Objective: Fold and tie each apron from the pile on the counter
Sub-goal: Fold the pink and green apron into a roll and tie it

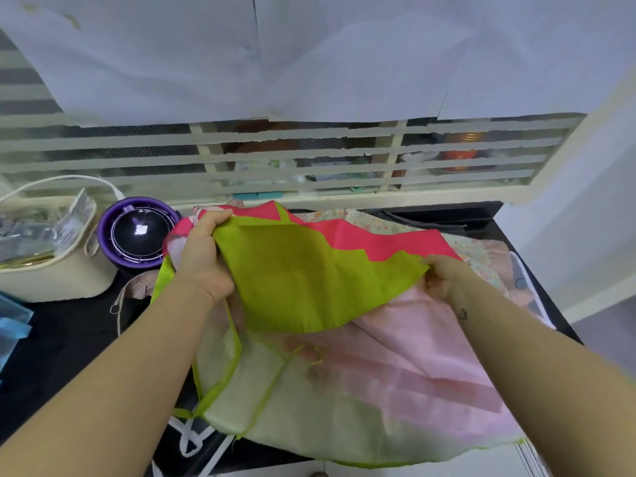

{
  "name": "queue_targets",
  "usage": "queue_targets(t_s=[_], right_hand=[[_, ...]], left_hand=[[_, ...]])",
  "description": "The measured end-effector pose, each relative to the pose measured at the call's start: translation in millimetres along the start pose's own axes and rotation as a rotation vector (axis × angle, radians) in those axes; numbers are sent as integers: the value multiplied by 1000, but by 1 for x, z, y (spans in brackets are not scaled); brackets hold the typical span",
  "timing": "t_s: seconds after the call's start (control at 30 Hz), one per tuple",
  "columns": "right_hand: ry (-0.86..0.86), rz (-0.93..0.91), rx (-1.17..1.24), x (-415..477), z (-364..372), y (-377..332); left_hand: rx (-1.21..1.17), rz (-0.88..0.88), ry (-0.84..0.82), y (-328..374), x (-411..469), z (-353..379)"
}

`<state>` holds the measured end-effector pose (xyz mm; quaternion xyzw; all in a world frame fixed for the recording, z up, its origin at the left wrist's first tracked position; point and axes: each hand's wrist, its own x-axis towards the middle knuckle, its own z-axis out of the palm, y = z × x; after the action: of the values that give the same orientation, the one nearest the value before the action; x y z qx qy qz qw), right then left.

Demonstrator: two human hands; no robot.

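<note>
White straps [182, 440]: hang over the counter's [69, 342] near edge, just left of the apron's hem.
Apron [303, 280]: lime green and hot pink, spread across the middle of the counter. A pale green part lies flat toward the near edge, and the bright lime panel is lifted above it.
Pale pink cloth [430, 359]: flat under the lifted panel, toward the right edge. I cannot tell if it is the same apron.
Left hand [203, 249]: fingers curled tight round the bunched left edge of the lime panel.
Right hand [444, 275]: fingers pinch the panel's right corner, fingertips hidden by cloth.
Pile [481, 259]: floral aprons beneath and beyond, toward the far right corner.
Purple bowl [136, 232]: far left, just beside the left hand.
Cream bag [51, 273]: left edge, against the bowl, holding clear wrappers.
Slatted window [275, 149]: behind the far edge.
</note>
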<state>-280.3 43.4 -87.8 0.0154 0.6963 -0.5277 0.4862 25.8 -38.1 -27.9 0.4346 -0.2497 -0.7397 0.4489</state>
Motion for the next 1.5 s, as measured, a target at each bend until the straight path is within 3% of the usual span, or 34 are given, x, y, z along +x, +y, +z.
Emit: queue_targets(t_s=[0.17,0.23,0.4,0.57,0.63,0.73,0.87,0.97,1.07,1.2,1.3,1.4,1.5], right_hand=[[70,-295,-35,-1,9,-81],[-20,-414,27,-7,18,-106],[-28,-697,-37,-23,44,-152],[-129,-937,73,4,53,-214],[-133,-982,138,-26,55,-219],[-116,-983,237,-93,59,-194],[42,-867,463,-81,33,-113],[258,-710,414,-60,9,-39],[350,-610,285,-53,-8,20],[432,-558,124,-48,-26,56],[452,-614,81,-53,-37,62],[533,-672,11,-64,-47,71],[536,-642,-184,-67,-59,101]], left_hand=[[-70,69,42,19,14,20],[-123,93,73,25,20,28],[-226,126,127,40,34,38],[-258,185,80,56,43,38],[-290,216,38,61,41,36],[-249,213,16,60,36,26],[-111,134,63,39,26,-4],[-84,85,43,21,9,-20],[-102,38,-19,4,-1,-39],[-76,0,83,-7,-13,-47],[-137,159,292,7,-14,-53],[125,478,581,10,-14,-66],[379,582,682,-7,-19,-79]])
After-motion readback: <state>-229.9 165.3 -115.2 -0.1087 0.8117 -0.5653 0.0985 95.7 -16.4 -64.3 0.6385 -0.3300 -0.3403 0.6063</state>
